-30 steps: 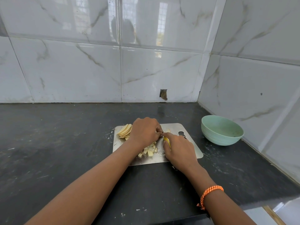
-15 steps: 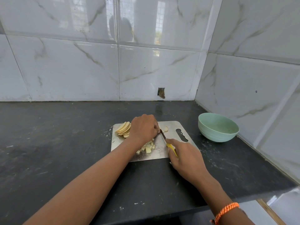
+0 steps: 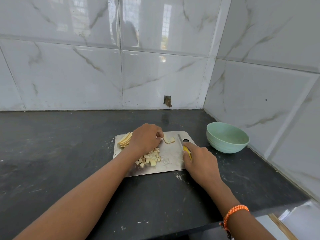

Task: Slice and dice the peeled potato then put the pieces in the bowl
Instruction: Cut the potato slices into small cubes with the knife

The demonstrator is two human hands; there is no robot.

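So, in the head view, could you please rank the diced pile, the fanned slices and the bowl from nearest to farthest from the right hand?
1. Diced pile, just left of the right hand.
2. Bowl, beyond it, rightward.
3. Fanned slices, the board's far-left corner.

surface: dark stone countertop [image 3: 60,153], pale scuffs, meets tiled corner | on it: steel cutting board [image 3: 170,161] near front edge, mid-right | on it: mint-green bowl [image 3: 227,137] right of board, near side wall, apart from board
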